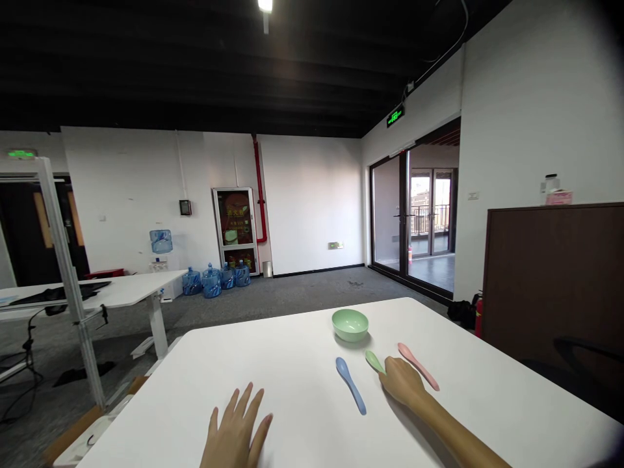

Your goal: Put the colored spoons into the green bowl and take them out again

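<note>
Head view: the right hand (402, 383) closed narrow on a green spoon (374, 361), between a blue spoon (351, 385) and a pink spoon (418, 366), below a green bowl (350, 325). The left hand (235, 429) lay wide and empty near the edge of the white table (170, 403), open tabletop separating the hands.

Slim bare left hand (236, 429) and right hand (402, 383), right forearm (458, 432) bare too
</note>
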`<state>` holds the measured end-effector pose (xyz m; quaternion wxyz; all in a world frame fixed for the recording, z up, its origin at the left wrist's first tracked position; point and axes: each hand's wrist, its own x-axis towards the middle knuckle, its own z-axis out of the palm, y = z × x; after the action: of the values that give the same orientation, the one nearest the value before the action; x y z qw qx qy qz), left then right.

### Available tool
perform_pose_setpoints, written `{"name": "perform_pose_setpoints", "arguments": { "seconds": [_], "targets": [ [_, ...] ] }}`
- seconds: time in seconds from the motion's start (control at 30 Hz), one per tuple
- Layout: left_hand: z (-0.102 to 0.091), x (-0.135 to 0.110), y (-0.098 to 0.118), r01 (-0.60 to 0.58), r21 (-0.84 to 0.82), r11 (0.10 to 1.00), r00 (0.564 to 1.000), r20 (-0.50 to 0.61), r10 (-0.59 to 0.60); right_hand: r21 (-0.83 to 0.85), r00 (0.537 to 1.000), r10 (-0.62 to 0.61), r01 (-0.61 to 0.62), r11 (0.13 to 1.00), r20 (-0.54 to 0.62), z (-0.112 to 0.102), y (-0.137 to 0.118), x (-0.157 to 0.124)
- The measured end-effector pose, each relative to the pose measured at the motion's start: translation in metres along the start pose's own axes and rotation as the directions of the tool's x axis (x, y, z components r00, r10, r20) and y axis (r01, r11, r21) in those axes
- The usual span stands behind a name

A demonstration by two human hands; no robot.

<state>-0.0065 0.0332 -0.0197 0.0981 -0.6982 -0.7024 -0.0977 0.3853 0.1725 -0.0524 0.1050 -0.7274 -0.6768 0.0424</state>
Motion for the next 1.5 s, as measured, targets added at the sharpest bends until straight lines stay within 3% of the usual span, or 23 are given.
{"name": "perform_pose_setpoints", "arguments": {
  "seconds": [0.5,0.77,0.93,1.07,1.23,1.5],
  "targets": [
    [0.007,0.001,-0.003,-0.021,-0.011,1.000,0.998,-0.055,0.020,0.049,0.998,-0.014,0.017,0.999,-0.062,-0.014,0.001,-0.015],
    [-0.006,0.001,0.007,-0.013,-0.005,1.000,1.000,-0.025,0.012,0.190,0.955,-0.215,0.254,0.948,-0.206,-0.037,-0.024,-0.039],
    [-0.011,0.003,0.011,-0.004,-0.014,1.000,0.999,-0.034,0.004,0.209,0.953,-0.263,0.291,0.934,-0.148,-0.031,-0.039,-0.055],
    [-0.004,0.006,0.011,-0.001,-0.006,1.000,1.000,-0.028,0.001,0.210,0.943,-0.311,0.329,0.921,-0.115,-0.026,-0.041,-0.064],
    [0.006,0.012,0.015,-0.010,0.002,1.000,1.000,-0.023,0.010,0.189,0.952,-0.296,0.304,0.934,-0.073,-0.022,-0.037,-0.071],
    [-0.003,0.013,0.020,-0.041,-0.020,0.999,0.999,0.013,0.042,0.201,0.961,-0.270,0.278,0.939,-0.065,-0.023,-0.034,-0.075]
  ]
}}
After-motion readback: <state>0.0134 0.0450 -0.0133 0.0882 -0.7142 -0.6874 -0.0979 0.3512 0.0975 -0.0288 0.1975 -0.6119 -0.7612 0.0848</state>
